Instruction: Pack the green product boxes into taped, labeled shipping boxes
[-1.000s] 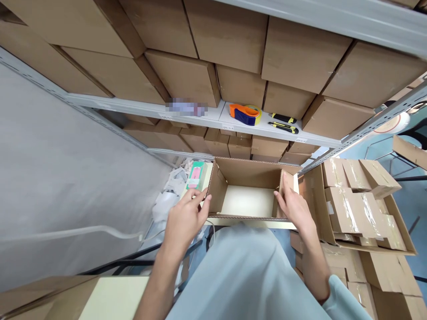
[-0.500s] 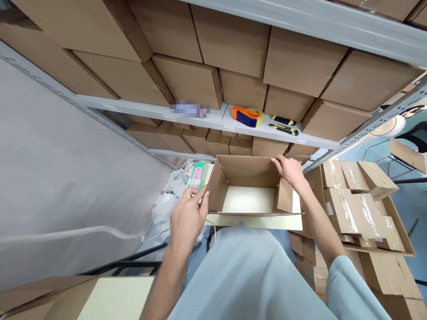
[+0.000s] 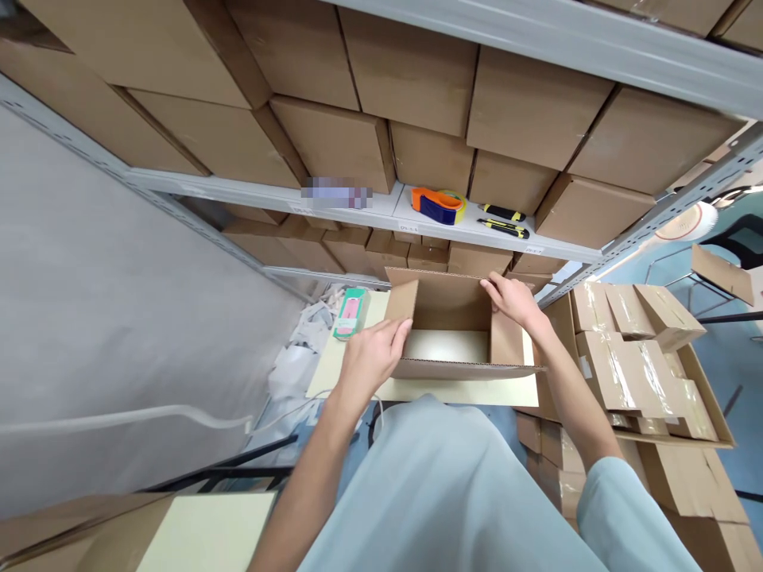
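Observation:
A brown cardboard box [image 3: 450,306] stands open on a pale yellow table [image 3: 477,391] in front of me. A whitish surface shows through its bottom. My left hand [image 3: 370,355] is closed at the box's left side, its thumb and fingers at the left flap [image 3: 401,300], which is folded inward. At the far right corner, my right hand [image 3: 513,302] grips the far edge between thumb and fingers. The right flap [image 3: 506,340] is folded in below it. A green and pink packet [image 3: 350,314] lies left of the box.
Ahead, a metal shelf [image 3: 268,187] is stacked with cardboard boxes. On it lie an orange and blue tape dispenser [image 3: 438,206] and two yellow-black box cutters [image 3: 504,229]. At right, a large carton [image 3: 712,417] holds several taped small boxes. A grey wall [image 3: 119,318] stands left.
My left hand has moved right and folded the left flap inward. The box's near edge sits slightly higher in view. My right hand keeps its grip at the far right corner.

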A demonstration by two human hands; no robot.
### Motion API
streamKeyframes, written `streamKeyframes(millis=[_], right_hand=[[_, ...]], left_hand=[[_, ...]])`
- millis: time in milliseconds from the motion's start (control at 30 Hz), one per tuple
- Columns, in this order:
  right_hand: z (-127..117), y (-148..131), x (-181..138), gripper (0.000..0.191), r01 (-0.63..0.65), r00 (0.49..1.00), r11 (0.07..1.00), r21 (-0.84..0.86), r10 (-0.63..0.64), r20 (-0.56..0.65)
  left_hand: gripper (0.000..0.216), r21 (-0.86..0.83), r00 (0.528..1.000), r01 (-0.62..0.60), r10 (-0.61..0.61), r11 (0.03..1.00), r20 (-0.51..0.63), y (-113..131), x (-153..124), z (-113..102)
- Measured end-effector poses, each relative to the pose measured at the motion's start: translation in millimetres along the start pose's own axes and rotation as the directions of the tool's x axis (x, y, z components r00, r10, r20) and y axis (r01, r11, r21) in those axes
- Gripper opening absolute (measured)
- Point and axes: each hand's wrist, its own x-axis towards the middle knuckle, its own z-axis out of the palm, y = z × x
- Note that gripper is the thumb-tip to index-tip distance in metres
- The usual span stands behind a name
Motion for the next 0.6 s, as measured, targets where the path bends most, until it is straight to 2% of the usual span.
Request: streamKeyframes(millis=[100,200,300,433,600], right_hand=[[-1,8,-2,0.028,0.063,0.989,0.976,0.208,-0.089,0.119],[-4,13,-1,0.037,0.028,0.970,0.948,0.317,-0.102,0.219],[-7,13,5,0.037,-0.022,0.954,0.944,0.329,-0.078,0.289],[-9,13,12,0.038,-0.050,0.941,0.937,0.345,-0.071,0.330],[-10,8,10,0.038,-0.056,0.941,0.942,0.330,-0.061,0.333]], left_hand=[[0.055,0.009,0.999,0.024,-0.023,1.000,-0.049,2,12,6],[0.059,-0.011,0.996,0.045,-0.045,0.999,-0.074,1,19,10],[0.072,-0.015,0.997,0.062,-0.061,0.998,0.046,-3,24,9],[0.080,-0.040,0.969,0.090,-0.078,0.995,0.233,-16,35,8],[0.070,-0.051,0.955,0.082,-0.063,0.995,0.290,-33,59,23]])
